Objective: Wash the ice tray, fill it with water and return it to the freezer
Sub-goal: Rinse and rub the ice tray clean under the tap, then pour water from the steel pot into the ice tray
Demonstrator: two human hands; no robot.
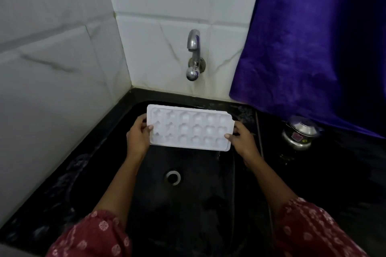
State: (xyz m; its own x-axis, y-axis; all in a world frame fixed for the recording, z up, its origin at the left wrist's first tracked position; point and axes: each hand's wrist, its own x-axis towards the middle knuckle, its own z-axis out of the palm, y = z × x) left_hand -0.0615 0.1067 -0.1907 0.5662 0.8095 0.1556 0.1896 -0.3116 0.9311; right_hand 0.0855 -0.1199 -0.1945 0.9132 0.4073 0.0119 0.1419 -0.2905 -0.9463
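1. a white plastic ice tray (pixel 189 127) is held level over a black sink (pixel 188 204), its moulded cells facing up, three rows of six.
2. the left hand (pixel 136 136) grips the tray's left short end, thumb laid over the top rim and fingers curled under the edge.
3. the right hand (pixel 240 140) grips the right short end the same way, thumb on the rim, fingers wrapped beneath.
4. both forearms reach forward from red sleeves (pixel 94 236) printed with small pale flowers.
5. the tray hangs in the far half of the sink, below and in front of a chrome tap (pixel 194 54) fixed to the back wall; no water shows at the spout.
6. a round metal drain (pixel 173 177) sits in the sink floor, nearer the viewer than the tray and between the two arms.
7. white marbled tiles (pixel 62 48) cover the left and back walls, meeting in a corner left of the tap.
8. a purple cloth (pixel 313 48) hangs down on the right, its lower edge reaching the dark counter (pixel 334 173).
9. a small shiny steel pot (pixel 299 133) with a lid stands on that counter, just under the cloth and well right of the tray.
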